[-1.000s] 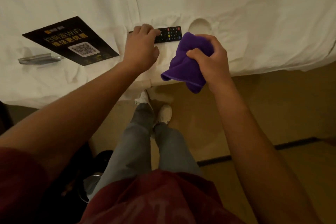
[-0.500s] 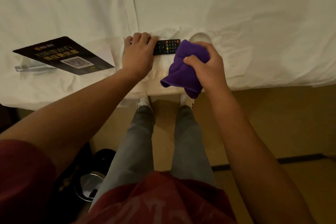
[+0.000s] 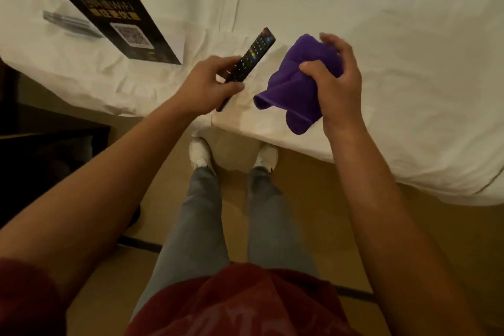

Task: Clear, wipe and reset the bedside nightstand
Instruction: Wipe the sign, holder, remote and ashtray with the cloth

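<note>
My left hand [image 3: 207, 84] grips a black remote control [image 3: 252, 56] by its lower half and holds it lifted over the edge of the white bed [image 3: 381, 35], its buttoned end pointing up and away. Just to the right, my right hand [image 3: 335, 82] grips a bunched purple cloth [image 3: 297, 84] that hangs down over the bed edge. A black WiFi sign card [image 3: 114, 19] with a QR code lies on the bed at the upper left, its clear stand [image 3: 68, 23] beside it.
A dark piece of furniture [image 3: 41, 144] stands at the left, below the bed corner. My legs and white shoes [image 3: 200, 154] are on the tan floor [image 3: 313, 199] close to the bed edge.
My left hand has picked the remote up off the bed and turned it upright. My right hand with the cloth has shifted slightly right. The view has swung, so the card sits higher left.
</note>
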Available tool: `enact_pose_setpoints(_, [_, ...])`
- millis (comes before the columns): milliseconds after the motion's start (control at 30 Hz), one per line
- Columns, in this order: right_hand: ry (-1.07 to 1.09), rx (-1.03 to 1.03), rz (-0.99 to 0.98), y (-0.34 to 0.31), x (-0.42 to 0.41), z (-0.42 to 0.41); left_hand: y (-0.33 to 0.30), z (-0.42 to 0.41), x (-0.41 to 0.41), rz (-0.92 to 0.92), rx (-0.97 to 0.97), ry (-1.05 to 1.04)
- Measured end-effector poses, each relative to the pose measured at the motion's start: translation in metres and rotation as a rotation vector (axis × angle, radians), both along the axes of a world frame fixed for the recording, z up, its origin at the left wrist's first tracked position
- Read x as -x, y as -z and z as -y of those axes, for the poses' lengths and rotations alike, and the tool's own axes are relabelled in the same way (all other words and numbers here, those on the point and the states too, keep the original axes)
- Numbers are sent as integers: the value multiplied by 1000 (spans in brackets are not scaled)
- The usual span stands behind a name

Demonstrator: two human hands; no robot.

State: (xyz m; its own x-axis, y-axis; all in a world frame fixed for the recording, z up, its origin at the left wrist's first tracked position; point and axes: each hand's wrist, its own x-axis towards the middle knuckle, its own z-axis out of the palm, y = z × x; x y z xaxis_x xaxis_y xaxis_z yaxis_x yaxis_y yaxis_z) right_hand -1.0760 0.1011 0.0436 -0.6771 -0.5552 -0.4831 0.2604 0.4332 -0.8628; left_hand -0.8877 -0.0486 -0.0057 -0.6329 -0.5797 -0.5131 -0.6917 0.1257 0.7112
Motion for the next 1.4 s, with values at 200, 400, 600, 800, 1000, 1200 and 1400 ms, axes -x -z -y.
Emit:
enact_pose_setpoints(200, [-89, 52, -198, -23, -12, 22, -24, -36, -9, -306, -679, -222])
enact_pose_setpoints(400, [-267, -57, -414, -21, -61, 22, -25, -40, -14, -543, -887, -476])
enact_pose_setpoints(600, [-359, -149, -374, -23, -126, -14, -32, -38, -17, -583, -1149, -758])
enact_pose_setpoints(800, [-328, -146, -252, -25, -155, -30, -31, -31, -15, -513, -1125, -802])
enact_pose_setpoints(1000, [132, -104, -296, -34, -105, 16, -39, -22, -5, -508, -1056, -409])
enact_pose_setpoints(1200, [173, -76, -425, -38, -95, 37, -46, -37, 9, -497, -897, -530])
enact_pose_setpoints(1400, [-125, -125, -311, -21, -142, -11, -41, -36, 2, -511, -928, -768])
